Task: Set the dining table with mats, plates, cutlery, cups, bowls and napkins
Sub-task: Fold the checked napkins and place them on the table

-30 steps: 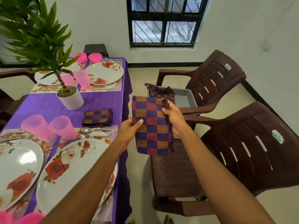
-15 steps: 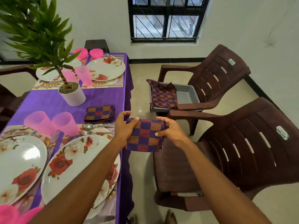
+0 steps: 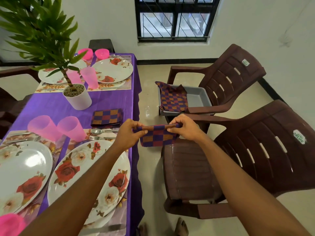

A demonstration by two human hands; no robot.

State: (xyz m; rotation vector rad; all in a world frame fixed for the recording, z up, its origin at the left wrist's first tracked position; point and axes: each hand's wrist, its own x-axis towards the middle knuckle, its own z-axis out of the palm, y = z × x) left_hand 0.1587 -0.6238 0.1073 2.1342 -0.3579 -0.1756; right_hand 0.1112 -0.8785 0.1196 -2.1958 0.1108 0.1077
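Two-handed pinch on one napkin (image 3: 156,137), just off the tabletop (image 3: 51,106) edge.
Left grip (image 3: 129,133) and right grip (image 3: 185,129) each pinch an end of the fold, its long axis running between them; the tabletop lies left, nearer the left grip.

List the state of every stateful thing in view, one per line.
left hand: pinching held napkin, upper left corner
right hand: pinching its upper right corner
held napkin: folded, in the air
table napkin: folded, flat on tablecloth
grey tray: on far chair seat
tray napkin: unfolded, draped over tray rim
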